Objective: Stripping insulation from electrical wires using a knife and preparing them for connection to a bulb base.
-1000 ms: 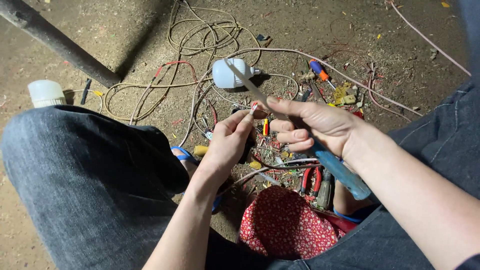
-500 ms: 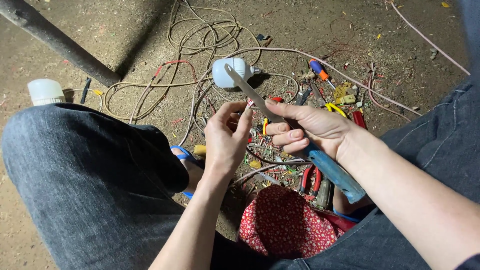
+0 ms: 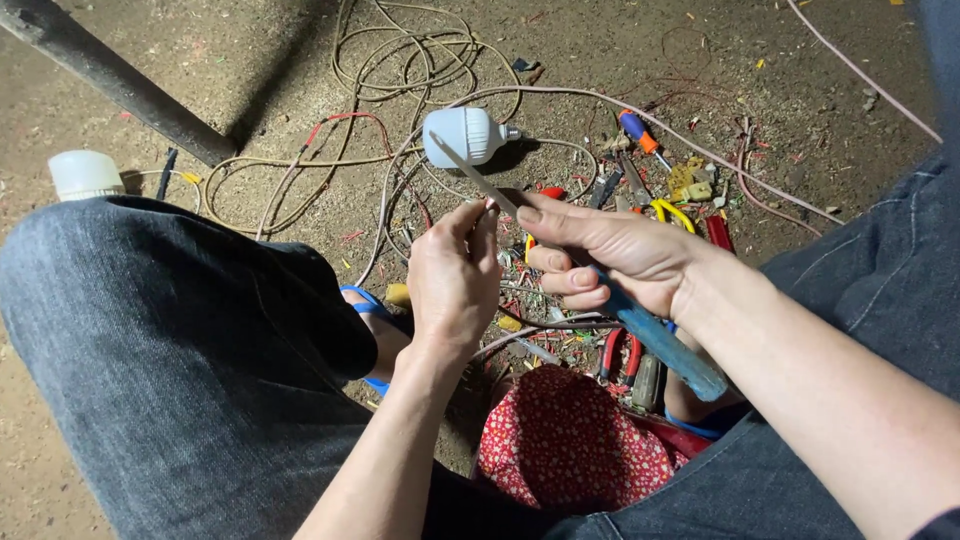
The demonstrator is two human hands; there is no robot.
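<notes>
Blue-handled, the knife [image 3: 660,340] sits clenched in the right hand [image 3: 620,255], its handle running toward 4 o'clock past the wrist and its thin blade pointing to 10 o'clock, tip over the white LED bulb [image 3: 462,135] that lies on the dirt floor [image 3: 250,70]. Left hand [image 3: 455,280] is raised beside the blade, fingers [image 3: 478,222] pinched together at the blade's edge; whether they grasp a wire end there cannot be told. Beneath both hands lies a litter of wire scraps. At 12 o'clock, loops of pale cable [image 3: 400,60] spread over the floor. At 1 o'clock rest a blue and orange screwdriver [image 3: 636,128] and yellow-handled pliers [image 3: 672,212]. Red-handled pliers [image 3: 620,352] lie at 6 o'clock of the right hand, above a red floral cloth [image 3: 570,445]. A white plastic jar [image 3: 85,173] stands at 9 o'clock.
</notes>
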